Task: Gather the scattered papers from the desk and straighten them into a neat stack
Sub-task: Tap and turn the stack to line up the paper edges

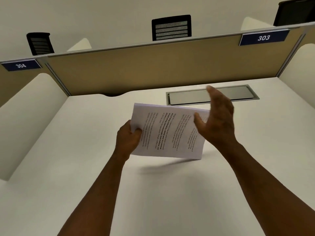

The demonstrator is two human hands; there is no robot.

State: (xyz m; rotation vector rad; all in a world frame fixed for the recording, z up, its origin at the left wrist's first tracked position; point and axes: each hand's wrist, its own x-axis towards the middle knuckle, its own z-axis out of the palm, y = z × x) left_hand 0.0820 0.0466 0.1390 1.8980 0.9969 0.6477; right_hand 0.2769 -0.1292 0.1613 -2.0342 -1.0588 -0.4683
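Far left, a curved white divider (29, 116) runs off the frame edge, and above it sits a blue plate reading 304 (20, 65). Over the tan partition (136, 68) a dark mesh chair back (40, 43) shows only its top.

Now the left hand (127, 139): it grips the left edge of the stack of papers (168, 132), thumb curled over the top sheet, the other fingers hidden underneath. The stack is held up above the white desk (85, 167), tilted, throwing a shadow below it. Its long axis runs left to right across the view, the near right corner dipping closest to the desk. The printed lines run up and down, so the text reads sideways; most of the words are too blurred to read. Whether the lower edge touches the desk, I cannot tell.

Behind it, a second chair back (171, 27) peeks over the partition, and a grey cable hatch (238, 94) sits flush in the desk, partly covered by the right hand (219, 120). That hand is spread flat, fingers straight, against the stack's right edge, hiding that corner. Further right, a plate marked 303 (263, 37), and a black chair (294, 12) cut off at the top corner.
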